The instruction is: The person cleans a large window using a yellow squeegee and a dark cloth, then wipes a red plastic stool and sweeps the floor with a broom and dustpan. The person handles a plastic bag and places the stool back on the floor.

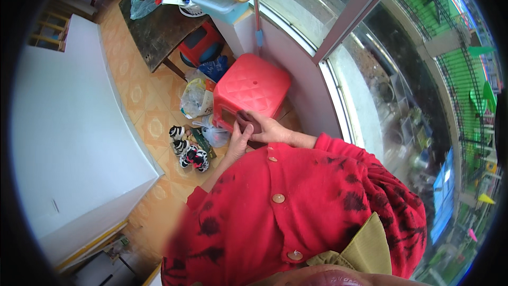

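My left hand and my right hand meet in front of my red, black-patterned cardigan. Between them they hold a small dark reddish-brown item; its kind is unclear, and the fingers cover part of it. Just beyond the hands stands a red plastic stool with a quilted-pattern top. The near side of the stool is partly hidden by the hands. A tied translucent plastic bag lies on the floor left of my left hand.
Several shoes lie on the tiled floor at left. A lined waste bin stands beside the stool. Farther off is a dark wooden table with bags on it. Windows line the right, and a white partition rises left.
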A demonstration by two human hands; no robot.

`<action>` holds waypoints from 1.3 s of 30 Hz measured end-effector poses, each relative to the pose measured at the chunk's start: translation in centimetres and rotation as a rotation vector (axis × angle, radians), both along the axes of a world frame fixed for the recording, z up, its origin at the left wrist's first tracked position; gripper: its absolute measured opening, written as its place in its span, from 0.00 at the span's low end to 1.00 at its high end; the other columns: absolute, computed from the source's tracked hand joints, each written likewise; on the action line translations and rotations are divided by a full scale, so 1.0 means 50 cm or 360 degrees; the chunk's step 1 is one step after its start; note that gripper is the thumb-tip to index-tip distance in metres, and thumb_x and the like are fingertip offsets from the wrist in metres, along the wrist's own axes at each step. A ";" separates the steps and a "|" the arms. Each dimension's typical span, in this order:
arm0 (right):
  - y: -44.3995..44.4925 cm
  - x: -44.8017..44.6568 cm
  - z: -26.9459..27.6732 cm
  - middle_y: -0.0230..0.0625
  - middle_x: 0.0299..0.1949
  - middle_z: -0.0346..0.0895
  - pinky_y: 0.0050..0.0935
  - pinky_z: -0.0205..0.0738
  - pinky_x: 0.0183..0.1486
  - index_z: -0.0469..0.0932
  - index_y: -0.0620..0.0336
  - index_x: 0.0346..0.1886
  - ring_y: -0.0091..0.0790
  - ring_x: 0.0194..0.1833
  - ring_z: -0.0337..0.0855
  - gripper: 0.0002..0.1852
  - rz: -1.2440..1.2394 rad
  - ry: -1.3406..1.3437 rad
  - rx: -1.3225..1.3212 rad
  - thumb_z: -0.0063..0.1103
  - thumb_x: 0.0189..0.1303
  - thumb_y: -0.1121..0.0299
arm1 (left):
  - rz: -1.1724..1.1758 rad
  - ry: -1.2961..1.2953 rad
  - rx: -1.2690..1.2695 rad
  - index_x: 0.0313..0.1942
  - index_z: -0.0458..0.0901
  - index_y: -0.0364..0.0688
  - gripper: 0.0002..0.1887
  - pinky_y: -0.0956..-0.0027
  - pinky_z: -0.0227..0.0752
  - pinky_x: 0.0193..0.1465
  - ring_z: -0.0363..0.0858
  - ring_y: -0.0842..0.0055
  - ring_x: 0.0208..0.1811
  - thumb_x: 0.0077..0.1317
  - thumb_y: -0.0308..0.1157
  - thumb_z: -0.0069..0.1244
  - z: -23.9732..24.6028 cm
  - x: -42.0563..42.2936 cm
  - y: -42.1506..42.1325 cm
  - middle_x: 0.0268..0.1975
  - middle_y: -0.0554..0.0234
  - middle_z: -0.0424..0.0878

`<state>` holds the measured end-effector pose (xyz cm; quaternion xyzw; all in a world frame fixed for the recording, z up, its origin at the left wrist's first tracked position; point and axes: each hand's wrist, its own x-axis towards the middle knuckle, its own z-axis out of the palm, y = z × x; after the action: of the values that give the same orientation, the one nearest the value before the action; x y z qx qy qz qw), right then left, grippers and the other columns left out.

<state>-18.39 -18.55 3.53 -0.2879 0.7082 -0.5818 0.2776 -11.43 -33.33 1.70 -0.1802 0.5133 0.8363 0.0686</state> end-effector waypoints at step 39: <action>-0.055 -0.083 -0.716 0.53 0.58 0.73 0.34 0.61 0.65 0.71 0.66 0.61 0.46 0.63 0.70 0.47 -0.2288 -0.1170 -0.0637 0.33 0.61 0.27 | -0.1568 -0.0913 -0.0762 0.60 0.69 0.37 0.34 0.60 0.70 0.59 0.78 0.65 0.54 0.57 0.42 0.61 -0.375 -0.538 -0.438 0.55 0.55 0.79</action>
<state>-22.55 -21.30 -32.27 0.3990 0.4668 -0.7893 -0.0045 -38.34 -55.24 -17.06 -0.1500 0.6709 0.4860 0.5396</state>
